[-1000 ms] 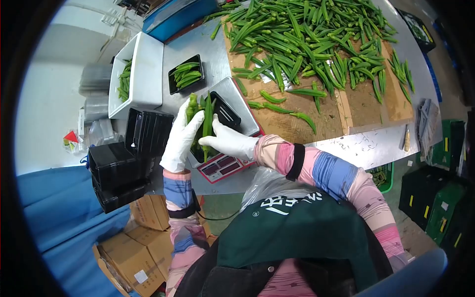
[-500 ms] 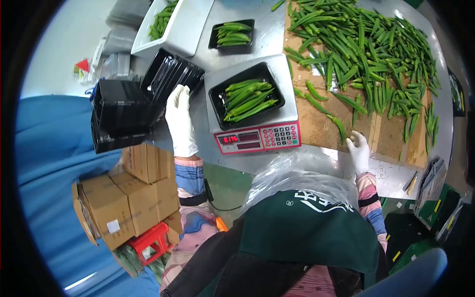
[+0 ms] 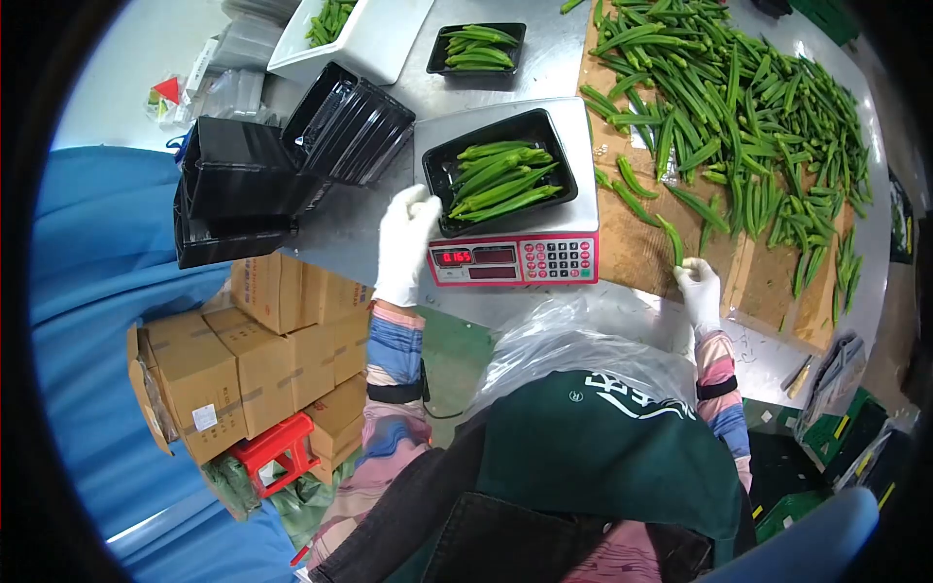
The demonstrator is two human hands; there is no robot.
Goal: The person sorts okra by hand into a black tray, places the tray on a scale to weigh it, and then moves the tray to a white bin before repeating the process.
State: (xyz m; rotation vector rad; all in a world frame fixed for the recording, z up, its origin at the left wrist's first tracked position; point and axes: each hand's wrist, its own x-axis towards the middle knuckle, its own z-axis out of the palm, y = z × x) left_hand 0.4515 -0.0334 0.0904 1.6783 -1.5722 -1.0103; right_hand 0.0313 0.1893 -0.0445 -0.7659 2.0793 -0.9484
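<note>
My gloved left hand [image 3: 406, 243] is closed, its curled fingertips right at the left rim of a black tray [image 3: 562, 146]; whether it grips the rim I cannot tell. Okra pods [image 3: 501, 180] lie in that tray, which rests on an electronic scale [image 3: 595, 219] with a red front reading 0.165. At the near edge of the cardboard, my gloved right hand [image 3: 700, 291] pinches the lower end of one okra pod [image 3: 671, 241]. A large heap of okra [image 3: 719, 107] spreads over the cardboard [image 3: 622, 257] beyond it.
Stacked black trays [image 3: 238, 170] stand left of the scale. Behind it sits a smaller filled tray [image 3: 478, 49], beside a white bin [image 3: 374, 44] holding okra. Cardboard boxes [image 3: 262, 369] and a red stool [image 3: 277, 452] are on the floor at left.
My left hand has moved right, from beside the stacked trays to the tray on the scale. My right hand has closed on an okra pod. The reading went from 0.175 to 0.165.
</note>
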